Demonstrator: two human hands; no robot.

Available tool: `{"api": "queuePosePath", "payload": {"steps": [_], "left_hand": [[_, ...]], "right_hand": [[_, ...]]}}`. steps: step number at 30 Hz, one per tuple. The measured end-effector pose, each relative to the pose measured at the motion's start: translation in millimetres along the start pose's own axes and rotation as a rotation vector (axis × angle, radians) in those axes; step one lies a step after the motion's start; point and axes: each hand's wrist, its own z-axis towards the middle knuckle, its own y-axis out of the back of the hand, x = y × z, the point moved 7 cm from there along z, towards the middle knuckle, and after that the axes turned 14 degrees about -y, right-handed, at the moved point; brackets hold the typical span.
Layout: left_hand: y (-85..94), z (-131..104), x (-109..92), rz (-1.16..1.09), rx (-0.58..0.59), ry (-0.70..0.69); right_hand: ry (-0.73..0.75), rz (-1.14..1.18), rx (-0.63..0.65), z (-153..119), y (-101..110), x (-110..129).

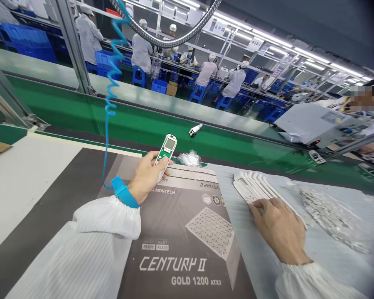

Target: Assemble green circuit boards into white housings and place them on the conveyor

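My left hand (148, 174), with a blue strap at the wrist, grips a white handset shell (166, 153) over the printed box. Set into the shell are a green circuit board and a small grey screen. Over on the right, several white plastic covers (255, 182) lean in an overlapping row on pale foam sheeting. My right hand (277, 224) is closed at the near edge of that row, thumb and fingers on the front cover. The palm side of this hand is hidden.
A dark box (174, 228) lies under my left arm. A bag of small parts (333, 216) rests at right, and crumpled clear plastic (190, 158) behind the box. Another handset (195, 130) sits on the green conveyor (162, 118). A blue coiled cord (112, 83) hangs at left.
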Motion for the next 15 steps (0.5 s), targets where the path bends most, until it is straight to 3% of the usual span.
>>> {"api": "queuePosePath", "payload": {"steps": [4,7,12,15], "left_hand": [[1.2,0,-3,-0.008,-0.011,-0.002],[3.5,-1,-5,0.013,-0.037,0.0],[5.0,0,-6,0.011,-0.055,0.002],[8.6,1,-8,0.054,-0.085,-0.014]], "right_hand": [[-0.029,0.006,-0.066,-3,2,-11],[-0.073,-0.001,-0.037,-5,0,-19],[-0.056,0.099,0.083,0,12,-25],[0.019,0.308,0.249,5,30,-5]]}}
